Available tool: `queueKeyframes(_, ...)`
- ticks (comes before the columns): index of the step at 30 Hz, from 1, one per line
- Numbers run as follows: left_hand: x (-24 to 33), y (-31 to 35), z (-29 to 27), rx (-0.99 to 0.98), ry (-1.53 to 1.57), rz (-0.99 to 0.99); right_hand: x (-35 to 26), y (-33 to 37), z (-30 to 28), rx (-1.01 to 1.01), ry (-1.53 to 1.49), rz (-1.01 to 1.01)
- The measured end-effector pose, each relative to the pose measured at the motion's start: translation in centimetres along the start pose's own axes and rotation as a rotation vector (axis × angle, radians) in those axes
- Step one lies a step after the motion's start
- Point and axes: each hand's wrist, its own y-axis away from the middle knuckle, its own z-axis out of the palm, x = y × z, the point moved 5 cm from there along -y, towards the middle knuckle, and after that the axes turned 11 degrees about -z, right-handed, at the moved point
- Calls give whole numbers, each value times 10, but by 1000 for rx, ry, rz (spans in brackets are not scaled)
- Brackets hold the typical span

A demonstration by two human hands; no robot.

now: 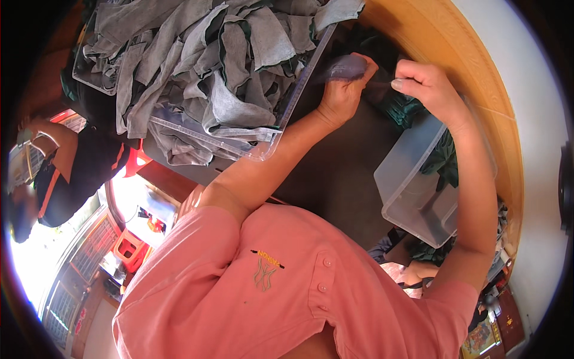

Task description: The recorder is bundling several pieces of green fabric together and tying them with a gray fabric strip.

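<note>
My left hand (343,96) is closed round a dark purplish-grey, rounded piece (347,68), blurred, its kind unclear. To its right, my right hand (431,90) has thumb and fingers pinched together; whatever they hold is too small or smeared to make out. Below and between the hands lies a bundle of dark green fabric pieces (402,112). Close by on the left, a clear plastic bin (288,102) is heaped with grey fabric strips (236,57) that have dark green edges.
Under my right forearm stands a second clear plastic bin (399,194), tilted in view, with dark green fabric (443,158) in it. A curved wooden edge (472,54) runs along the right by a white wall. Another person's arm (54,140) shows at far left, near a red stool (128,250).
</note>
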Motion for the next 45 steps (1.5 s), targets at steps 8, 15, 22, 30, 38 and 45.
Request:
queueKeyframes(8, 17, 14, 7, 190, -240, 214, 12, -11, -2, 102, 326, -152)
queueKeyframes(15, 20, 14, 5, 183, -581, 324, -15, 25, -9, 185, 368, -66)
queueKeyframes(22, 21, 17, 13, 168, -546, 301, -4, 30, 24, -8, 925, -102)
queueKeyframes(30, 32, 22, 13, 149, -548, 318, -16, 34, 29, -17, 997, -157)
queueKeyframes(38, 24, 25, 21, 119, -604, 374, 4, 29, 46, -116, 1120, -89)
queueKeyframes(45, 23, 28, 15, 122, -579, 385, -8, 29, 45, -58, 1061, -93)
